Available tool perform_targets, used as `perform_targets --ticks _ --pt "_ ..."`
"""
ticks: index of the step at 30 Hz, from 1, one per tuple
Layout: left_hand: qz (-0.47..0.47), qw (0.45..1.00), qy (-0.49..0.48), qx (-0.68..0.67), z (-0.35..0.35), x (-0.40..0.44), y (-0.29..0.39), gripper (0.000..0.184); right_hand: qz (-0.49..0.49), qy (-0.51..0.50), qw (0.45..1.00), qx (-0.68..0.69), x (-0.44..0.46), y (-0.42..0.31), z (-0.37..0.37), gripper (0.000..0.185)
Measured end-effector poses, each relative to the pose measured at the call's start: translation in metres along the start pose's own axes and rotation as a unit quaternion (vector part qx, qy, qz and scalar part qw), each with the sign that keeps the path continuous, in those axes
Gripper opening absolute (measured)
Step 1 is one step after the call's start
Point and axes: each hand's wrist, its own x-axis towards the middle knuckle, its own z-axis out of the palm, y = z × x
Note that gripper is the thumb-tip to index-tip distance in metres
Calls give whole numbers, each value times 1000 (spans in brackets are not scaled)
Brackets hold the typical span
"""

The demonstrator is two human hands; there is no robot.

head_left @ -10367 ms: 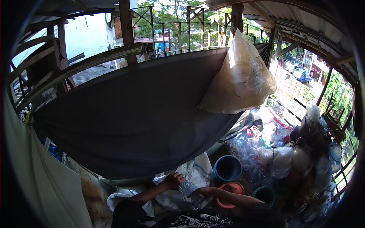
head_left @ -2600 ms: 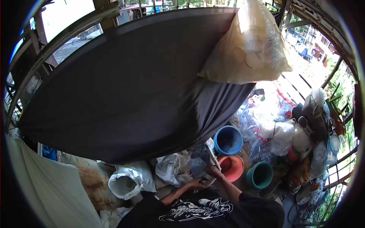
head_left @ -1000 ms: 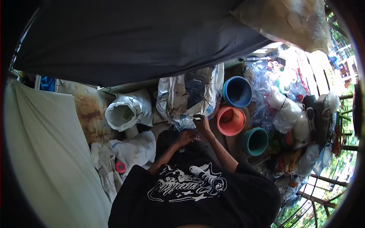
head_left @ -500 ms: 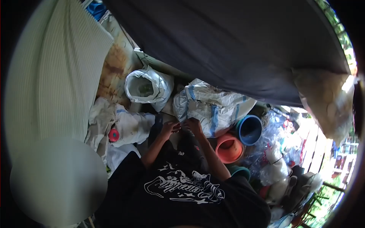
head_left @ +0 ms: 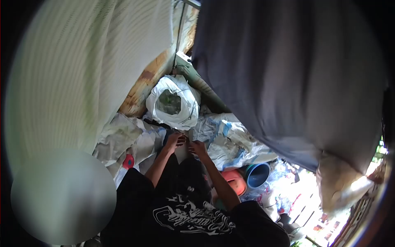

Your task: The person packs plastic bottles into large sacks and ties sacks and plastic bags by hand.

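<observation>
My left hand [head_left: 175, 141] is in front of me, its fingers curled. Close beside it, my right hand [head_left: 198, 148] has bent fingers pinched toward the left. A small gap parts the two hands; anything held between the fingertips is too small to make out. Just beyond them stands an open white sack [head_left: 187, 110] with clear, greenish contents [head_left: 169, 102] showing in its mouth. To the right of my right hand lies a full white sack with blue stripes [head_left: 230, 142]. Off to the left are more pale sacks [head_left: 142, 138].
A red round object [head_left: 128, 161] sits among the left sacks. An orange bucket [head_left: 234, 181] and a blue bucket [head_left: 258, 175] are at right, beside clear plastic [head_left: 284, 193]. A dark cloth [head_left: 288, 82] and a pale ribbed curtain [head_left: 78, 82] hang on either side.
My view has turned, so the dark cloth covers more of the right side and the open sack faces me more. My hands stay close together in front of me.
</observation>
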Motion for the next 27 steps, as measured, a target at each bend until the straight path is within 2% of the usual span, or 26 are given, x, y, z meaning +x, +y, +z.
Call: perform_targets --ticks 3,5,6,7,8,10,11,12,14,15,16,17,18,20,23,27 --pt "-15 999 29 -8 -39 70 26 27 24 18 999 -28 56 -18 23 25" --pt "87 988 123 -36 -55 130 42 27 17 16 999 -26 111 -26 38 27" --pt "77 988 129 -36 -72 168 44 27 -8 27 1000 3 142 -19 48 27" --pt "269 916 165 250 -103 231 32 28 -68 31 996 -49 191 -2 51 26" --pt "420 731 168 510 -132 280 19 30 -122 35 987 -97 235 19 55 25" --pt "319 857 182 363 -127 311 37 29 -146 42 984 -93 283 1 72 26" --pt "263 886 174 341 -135 334 34 31 -157 35 985 -61 324 10 78 27" --pt "209 910 167 318 -144 360 34 33 -188 35 973 -125 373 22 79 29" --pt "345 762 220 503 -151 390 37 34 -256 70 945 -190 407 0 86 31" --pt "319 697 241 596 -154 405 40 34 -212 28 958 -189 441 5 85 34" --pt "308 706 227 596 -147 407 52 32 -220 30 926 -304 468 12 80 35" --pt "299 704 243 597 -138 407 54 31 -144 21 904 -402 474 3 78 38" --pt "292 701 247 602 -136 414 55 32 -363 118 862 -334 490 23 76 42" --pt "282 697 242 613 -144 425 45 34 -388 145 845 -338 507 26 63 42" --pt "264 697 228 627 -157 428 35 37 -291 108 873 -375 522 26 47 42" --pt "244 698 201 642 -162 426 33 41 -255 88 883 -384 531 21 36 43"
